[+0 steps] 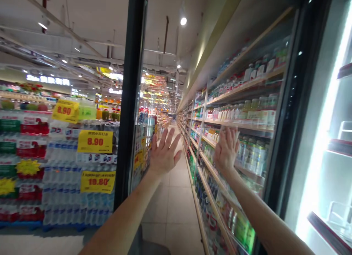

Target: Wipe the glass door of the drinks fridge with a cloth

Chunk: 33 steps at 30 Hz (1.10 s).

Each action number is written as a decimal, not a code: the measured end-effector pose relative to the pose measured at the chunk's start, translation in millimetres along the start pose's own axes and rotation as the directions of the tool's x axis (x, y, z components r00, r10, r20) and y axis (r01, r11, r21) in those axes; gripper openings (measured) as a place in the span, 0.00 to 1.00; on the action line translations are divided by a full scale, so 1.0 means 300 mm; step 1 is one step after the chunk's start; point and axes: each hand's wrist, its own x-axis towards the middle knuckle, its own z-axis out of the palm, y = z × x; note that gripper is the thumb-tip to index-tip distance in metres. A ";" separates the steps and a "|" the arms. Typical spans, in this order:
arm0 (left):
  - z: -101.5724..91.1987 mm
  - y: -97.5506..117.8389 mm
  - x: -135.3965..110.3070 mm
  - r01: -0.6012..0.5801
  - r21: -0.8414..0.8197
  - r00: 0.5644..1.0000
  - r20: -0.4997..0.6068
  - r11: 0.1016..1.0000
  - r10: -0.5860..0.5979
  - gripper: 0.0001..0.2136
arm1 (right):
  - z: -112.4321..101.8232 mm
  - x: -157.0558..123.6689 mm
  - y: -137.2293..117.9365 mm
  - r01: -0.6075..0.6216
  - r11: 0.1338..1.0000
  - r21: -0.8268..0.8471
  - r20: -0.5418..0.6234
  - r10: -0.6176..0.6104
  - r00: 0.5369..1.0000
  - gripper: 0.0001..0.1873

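A glass cooler door (247,46) with a dark frame (132,101) stands swung out in front of me. My left hand (164,155) is raised with its fingers spread, flat against the glass near the door's left edge. My right hand (227,149) is also stretched flat on the pane, further right, fingers together and pointing up. Neither hand holds anything. Both forearms reach up from the bottom of the view.
Through the glass I see a tiled aisle (173,196) and long shelves of bottled drinks (242,115) on the right. Stacked water packs with yellow price signs (95,141) stand at the left. The lit cooler interior (330,156) is at the far right.
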 end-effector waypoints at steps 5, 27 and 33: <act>0.001 0.002 -0.002 0.012 -0.001 1.000 -0.001 1.000 -0.012 0.26 | -0.005 0.001 -0.049 0.287 0.953 0.098 0.135 -0.298 0.945 0.30; -0.076 -0.046 -0.006 -0.017 -0.108 1.000 -0.004 0.994 0.017 0.26 | 0.033 0.073 -0.137 0.353 0.927 0.124 0.181 -0.371 0.911 0.33; -0.188 -0.193 -0.014 0.040 0.022 0.997 -0.062 0.999 -0.038 0.27 | 0.089 0.190 -0.200 0.189 0.979 0.076 0.149 -0.199 0.969 0.31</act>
